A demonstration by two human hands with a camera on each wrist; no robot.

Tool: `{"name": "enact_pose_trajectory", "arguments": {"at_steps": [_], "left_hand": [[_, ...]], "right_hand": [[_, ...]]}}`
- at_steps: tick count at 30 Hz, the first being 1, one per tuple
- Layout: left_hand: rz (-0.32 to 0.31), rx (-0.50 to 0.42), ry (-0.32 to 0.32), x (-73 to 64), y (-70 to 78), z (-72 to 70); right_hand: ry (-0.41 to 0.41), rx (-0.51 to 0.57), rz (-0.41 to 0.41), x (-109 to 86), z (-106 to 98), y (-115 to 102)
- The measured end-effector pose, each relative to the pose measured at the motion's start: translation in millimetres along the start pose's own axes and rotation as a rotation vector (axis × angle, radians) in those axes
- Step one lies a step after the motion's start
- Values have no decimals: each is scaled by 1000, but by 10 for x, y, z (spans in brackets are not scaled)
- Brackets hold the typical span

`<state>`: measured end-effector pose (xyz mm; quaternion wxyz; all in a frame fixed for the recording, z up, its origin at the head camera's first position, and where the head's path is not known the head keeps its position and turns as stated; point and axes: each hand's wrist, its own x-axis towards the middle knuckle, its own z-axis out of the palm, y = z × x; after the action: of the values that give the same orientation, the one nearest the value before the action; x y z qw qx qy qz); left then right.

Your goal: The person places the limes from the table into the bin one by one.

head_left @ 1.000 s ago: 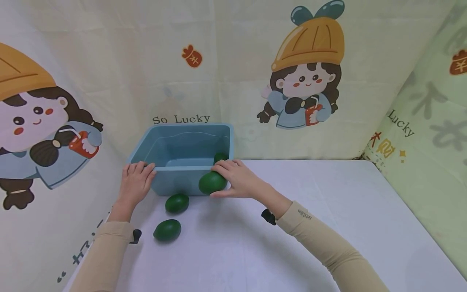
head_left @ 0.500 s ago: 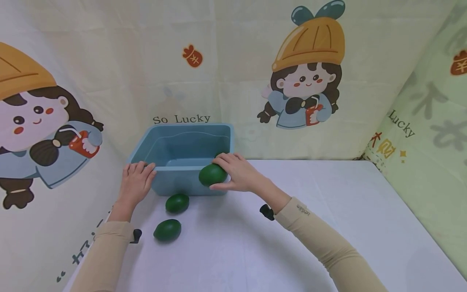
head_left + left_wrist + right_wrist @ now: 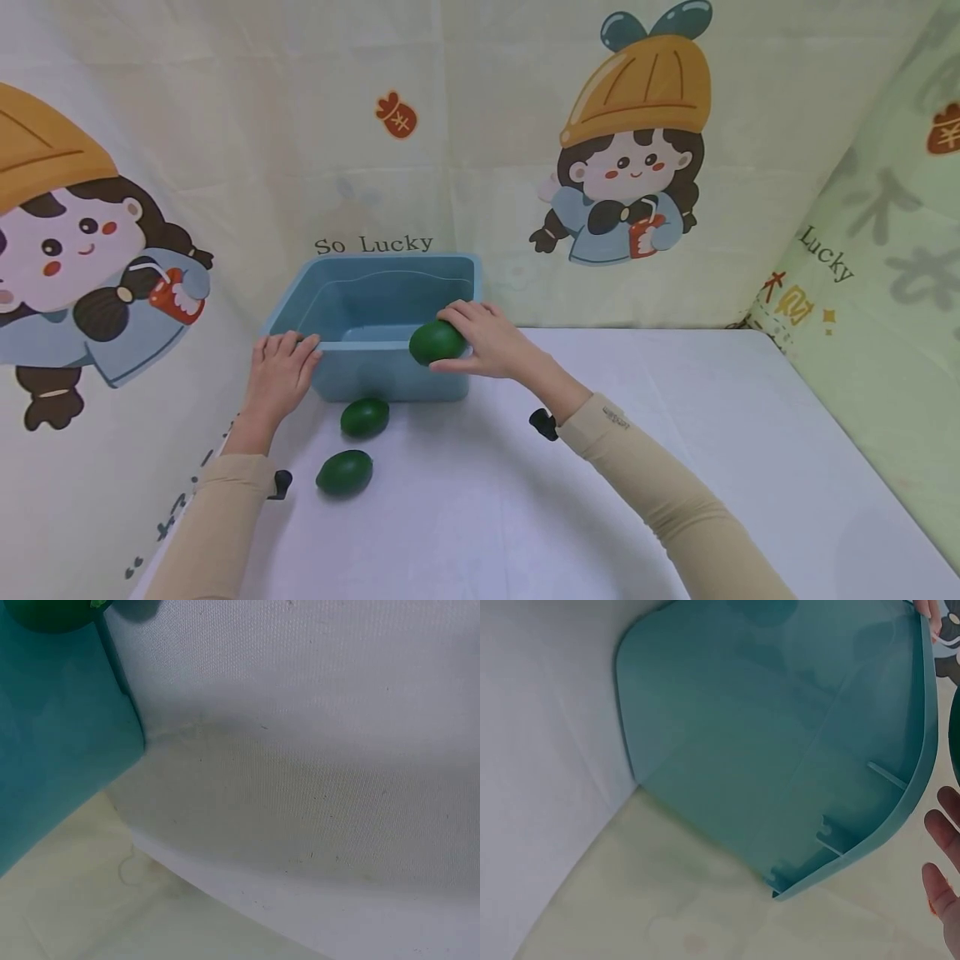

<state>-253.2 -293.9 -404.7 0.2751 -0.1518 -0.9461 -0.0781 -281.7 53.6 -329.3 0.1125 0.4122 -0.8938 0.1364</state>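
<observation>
In the head view my left hand [image 3: 281, 379] grips the near-left corner of the rim of a blue plastic bin [image 3: 390, 375]. My right hand [image 3: 491, 337] holds a dark green, lemon-shaped fruit [image 3: 435, 342] at the near-right part of the rim, its fingers over the top and thumb below. At the right wrist view's edge, a sliver of that fruit [image 3: 955, 739] and some fingertips [image 3: 945, 832] show. Two more such fruits lie before the bin: a nearer one [image 3: 345, 473] and one close to its wall [image 3: 365, 417].
A white-covered table [image 3: 585, 483] carries the bin and loose fruits. Right behind the bin hangs a printed cloth backdrop [image 3: 495, 167], and another printed cloth [image 3: 885, 333] borders the right side.
My right hand has raised the fruit from in front of the bin's wall to rim height. The fruit seen inside the bin earlier is now hidden. My left hand has stayed put.
</observation>
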Motion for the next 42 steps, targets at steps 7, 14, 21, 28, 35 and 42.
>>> {"name": "enact_pose_trajectory", "arguments": {"at_steps": [7, 14, 21, 28, 35, 42], "left_hand": [[4, 3, 4, 4, -16, 7], [13, -14, 24, 5, -18, 7], [17, -14, 40, 16, -35, 27], [23, -25, 46, 25, -38, 29], [28, -34, 56, 23, -41, 36], [29, -31, 57, 28, -43, 38]], "right_hand": [[4, 20, 23, 74, -3, 41], [-3, 6, 42, 153, -14, 76], [-25, 4, 79, 225, -18, 114], [-49, -15, 103, 291, 4, 157], [-71, -24, 119, 353, 1, 162], [-74, -37, 144, 402, 23, 190]]}}
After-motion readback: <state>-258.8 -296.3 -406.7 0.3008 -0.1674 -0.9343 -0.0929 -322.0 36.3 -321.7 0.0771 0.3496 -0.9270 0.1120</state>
